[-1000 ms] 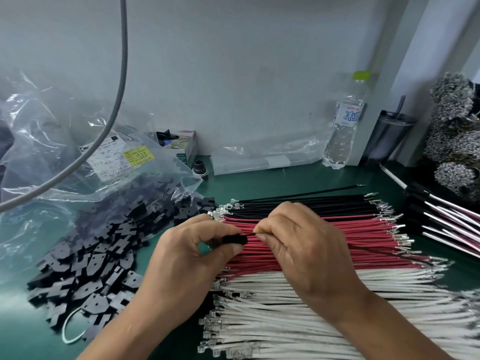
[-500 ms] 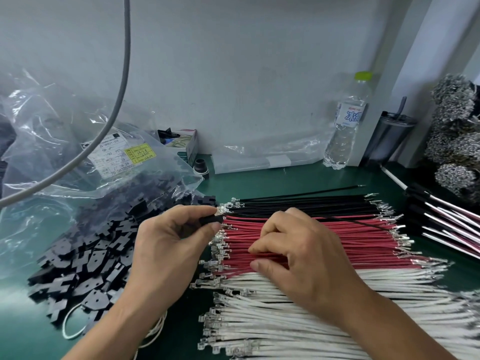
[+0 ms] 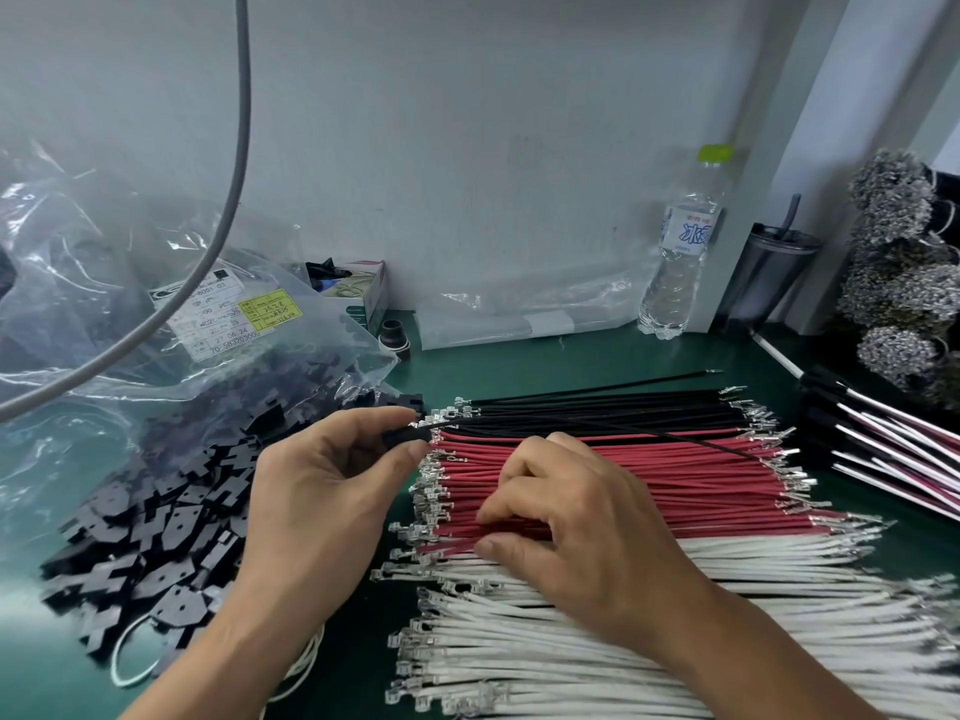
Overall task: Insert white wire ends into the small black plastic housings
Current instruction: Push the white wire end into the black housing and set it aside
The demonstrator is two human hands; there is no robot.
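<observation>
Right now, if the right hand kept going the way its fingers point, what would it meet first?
The right hand points left along the red wires; it would first reach their metal terminals, probably, since depth is unclear.

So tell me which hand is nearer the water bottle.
Right. The right hand rests on the red wires, below the water bottle; the left hand sits farther left.

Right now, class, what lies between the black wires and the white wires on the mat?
The red wires fill the band between the black wires and the white wires, as the head view shows; the right hand rests on them.
</observation>
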